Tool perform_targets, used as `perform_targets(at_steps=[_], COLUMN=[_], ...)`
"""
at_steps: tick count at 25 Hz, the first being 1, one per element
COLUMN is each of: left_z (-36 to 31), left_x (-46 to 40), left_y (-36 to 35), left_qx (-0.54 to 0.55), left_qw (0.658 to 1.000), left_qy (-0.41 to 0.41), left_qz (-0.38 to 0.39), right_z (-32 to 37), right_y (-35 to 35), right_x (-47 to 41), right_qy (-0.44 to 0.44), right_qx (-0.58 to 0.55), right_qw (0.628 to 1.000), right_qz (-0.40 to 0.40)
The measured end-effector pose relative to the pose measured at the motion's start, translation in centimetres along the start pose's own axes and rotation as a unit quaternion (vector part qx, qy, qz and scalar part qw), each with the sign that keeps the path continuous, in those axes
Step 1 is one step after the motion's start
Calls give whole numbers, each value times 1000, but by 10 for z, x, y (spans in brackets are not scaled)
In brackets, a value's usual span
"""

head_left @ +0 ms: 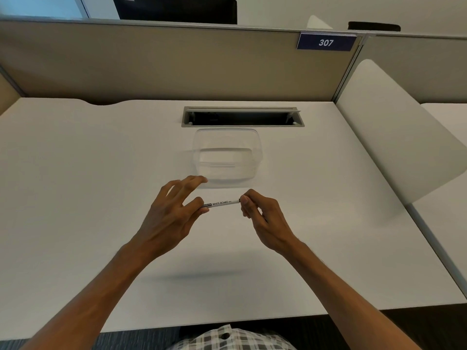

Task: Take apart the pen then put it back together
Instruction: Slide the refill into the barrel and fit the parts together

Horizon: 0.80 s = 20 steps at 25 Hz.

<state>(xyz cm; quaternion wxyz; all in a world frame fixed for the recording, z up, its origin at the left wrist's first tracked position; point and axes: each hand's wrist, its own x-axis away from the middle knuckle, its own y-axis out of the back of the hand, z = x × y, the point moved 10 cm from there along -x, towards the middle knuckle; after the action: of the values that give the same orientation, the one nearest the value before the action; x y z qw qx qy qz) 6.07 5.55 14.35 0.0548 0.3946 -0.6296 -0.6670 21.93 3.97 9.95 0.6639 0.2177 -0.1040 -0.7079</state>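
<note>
Pen (222, 203) between hands (both pinching)

Bare forearms, no sleeves; a grey-and-white checked shirt (235, 339) with 1 dark button.

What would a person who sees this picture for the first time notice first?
First, the two hands at the centre: the left hand and the right hand each pinch one end of a white whiteboard marker, held level above the white desk. Just behind them stands a clear plastic container, and a blue sign reading 307 hangs on the partition at upper right.
</note>
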Motion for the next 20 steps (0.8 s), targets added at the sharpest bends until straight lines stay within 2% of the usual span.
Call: perform_targets(at_steps=[11, 20], left_z=[-7, 5], left_x=[-3, 1], left_y=[2, -1], left_qx=[-30, 34], left_qw=[999, 999], left_qy=[-35, 17], left_qz=[-8, 32], right_z=[-4, 11], right_y=[-3, 2], right_x=[-1, 5], right_qy=[-34, 55], right_qx=[-61, 82], right_qw=[998, 995], right_qz=[1, 6])
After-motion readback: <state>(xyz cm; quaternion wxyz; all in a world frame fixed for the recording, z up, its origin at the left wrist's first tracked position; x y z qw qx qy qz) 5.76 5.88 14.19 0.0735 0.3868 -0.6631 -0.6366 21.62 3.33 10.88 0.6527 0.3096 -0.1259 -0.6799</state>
